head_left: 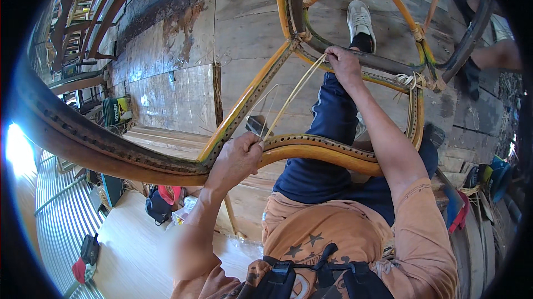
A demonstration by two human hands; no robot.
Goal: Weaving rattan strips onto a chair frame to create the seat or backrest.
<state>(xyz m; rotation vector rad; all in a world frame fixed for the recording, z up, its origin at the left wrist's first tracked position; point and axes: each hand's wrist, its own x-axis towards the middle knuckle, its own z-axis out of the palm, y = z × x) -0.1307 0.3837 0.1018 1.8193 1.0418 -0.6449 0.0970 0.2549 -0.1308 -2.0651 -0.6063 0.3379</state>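
Note:
A curved rattan chair frame (166, 160) with a row of small holes along its rim lies across my lap. My left hand (236, 157) grips the near rim and pinches thin pale cane strands (291, 96). The strands run up and to the right to my right hand (343, 65), which holds their far end against the far side of the frame. Orange bamboo-like struts (247, 105) brace the frame, tied with cane bindings (411, 80).
I sit on a worn wooden plank floor (166, 94), my foot in a white shoe (361, 19) ahead. Another person's leg (499, 52) shows at the upper right. More chair frames (83, 16) stand at the upper left. Bags (158, 204) lie on the lower floor.

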